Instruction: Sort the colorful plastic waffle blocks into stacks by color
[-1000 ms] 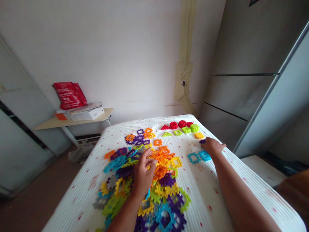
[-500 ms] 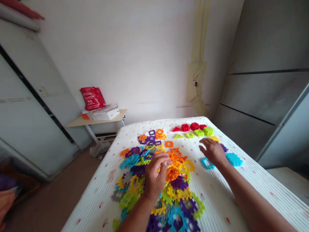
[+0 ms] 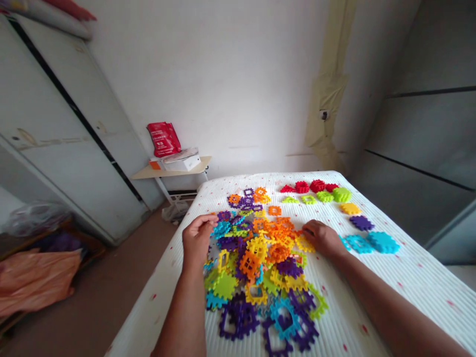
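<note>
Tiles [image 3: 275, 231] — right hand [image 3: 323, 238] flat atop

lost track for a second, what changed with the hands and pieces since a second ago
The right hand left the sorted purple piece and blue pieces and came back left to the right edge of the mixed pile. The left hand slid from the orange middle to the pile's left edge. The red row and green row stayed put.

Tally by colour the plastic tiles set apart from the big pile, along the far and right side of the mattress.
Red toothed plastic tiles: 4
Lime-green toothed plastic tiles: 4
Yellow toothed plastic tile: 1
Purple toothed plastic tile: 1
Teal toothed plastic tiles: 2
Total: 12
</note>
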